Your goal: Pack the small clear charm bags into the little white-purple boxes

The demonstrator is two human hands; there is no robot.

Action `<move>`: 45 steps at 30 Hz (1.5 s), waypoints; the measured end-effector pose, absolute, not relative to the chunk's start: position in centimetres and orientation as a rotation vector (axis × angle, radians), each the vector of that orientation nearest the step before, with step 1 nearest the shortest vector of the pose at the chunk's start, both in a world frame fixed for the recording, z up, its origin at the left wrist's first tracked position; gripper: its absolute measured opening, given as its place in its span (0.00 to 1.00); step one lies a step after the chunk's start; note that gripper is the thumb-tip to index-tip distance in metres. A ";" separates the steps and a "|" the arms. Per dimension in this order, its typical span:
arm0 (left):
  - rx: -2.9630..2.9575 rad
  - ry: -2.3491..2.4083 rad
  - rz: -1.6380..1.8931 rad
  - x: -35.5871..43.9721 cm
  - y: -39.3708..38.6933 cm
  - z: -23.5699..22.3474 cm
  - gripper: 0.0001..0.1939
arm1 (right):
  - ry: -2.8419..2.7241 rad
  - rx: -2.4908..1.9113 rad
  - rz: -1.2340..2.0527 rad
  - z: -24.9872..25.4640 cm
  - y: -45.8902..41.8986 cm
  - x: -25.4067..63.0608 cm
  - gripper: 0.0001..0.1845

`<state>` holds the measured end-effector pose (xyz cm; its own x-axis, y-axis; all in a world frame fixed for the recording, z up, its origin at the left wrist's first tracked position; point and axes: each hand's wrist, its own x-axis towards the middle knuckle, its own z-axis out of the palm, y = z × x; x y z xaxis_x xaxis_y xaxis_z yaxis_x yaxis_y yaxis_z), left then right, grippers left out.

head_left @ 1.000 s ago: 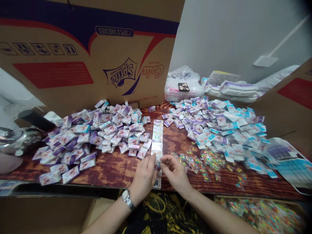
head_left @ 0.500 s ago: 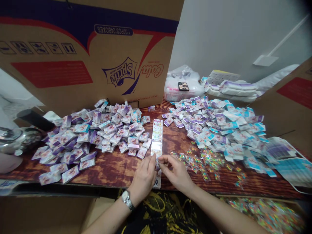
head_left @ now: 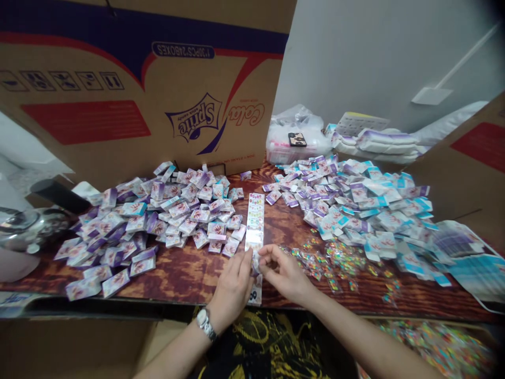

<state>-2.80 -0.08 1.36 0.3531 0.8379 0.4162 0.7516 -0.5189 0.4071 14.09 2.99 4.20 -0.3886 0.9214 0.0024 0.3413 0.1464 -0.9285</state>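
A long narrow strip of colourful stickers (head_left: 255, 218) lies upright on the table in front of me, its near end reaching the table edge. My left hand (head_left: 232, 279), with a silver watch at the wrist, rests across the strip's left side, its fingers pressed together. From the right, my right hand (head_left: 286, 273) meets it with thumb and index finger bent together and the other fingers curled. Between the fingertips shows a small white-and-purple piece (head_left: 255, 265), mostly hidden, its kind unclear. Small clear packets of colourful candy (head_left: 335, 260) lie just right of my right hand.
Many closed small boxes (head_left: 177, 210) are heaped on the left; flat, unfolded ones (head_left: 355, 197) are piled on the right. A large carton (head_left: 138, 105) stands behind. A phone (head_left: 297, 139) lies on a plastic bag (head_left: 280, 150). A metal kettle (head_left: 35, 226) is at far left.
My right hand's fingertips have lifted slightly and moved a little away from the left fingers. The left hand stays nearly still. The view has shifted very slightly.
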 end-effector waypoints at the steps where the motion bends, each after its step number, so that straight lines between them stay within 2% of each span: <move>1: 2.482 1.458 0.879 -2.8 -0.1 1.3 0.29 | -1.884 -1.209 1.177 4.5 2.9 14.0 0.07; 4: 2.515 1.455 0.829 -2.8 -0.1 1.2 0.29 | -2.051 -1.223 1.009 5.5 2.9 13.8 0.05; 8: 2.472 1.410 0.842 -2.9 -0.1 1.4 0.29 | -2.089 -1.265 0.866 6.0 3.3 13.9 0.09; 15: 2.229 1.309 0.912 -2.9 0.1 2.6 0.26 | -1.771 -1.187 1.239 4.6 3.2 14.2 0.12; 19: 2.050 1.335 0.963 -2.7 0.0 2.8 0.22 | -1.866 -1.114 1.084 5.1 2.3 14.5 0.08; 22: 2.098 1.304 0.979 -2.5 -0.1 2.9 0.24 | -1.880 -1.179 0.970 5.0 1.9 14.1 0.05; 27: 2.209 1.335 0.962 -2.3 -0.4 2.7 0.27 | -1.656 -1.244 1.017 4.3 1.4 13.0 0.14; 30: 2.279 1.396 0.991 -2.5 -0.3 2.2 0.29 | -1.634 -1.210 1.075 4.5 1.3 12.8 0.10; 37: 2.323 1.506 0.961 -2.6 -0.5 1.1 0.33 | -1.386 -1.243 1.305 4.3 1.8 12.3 0.10; 45: 2.369 1.512 0.912 -2.3 -0.6 1.3 0.34 | -1.515 -1.310 1.155 4.3 2.0 12.2 0.07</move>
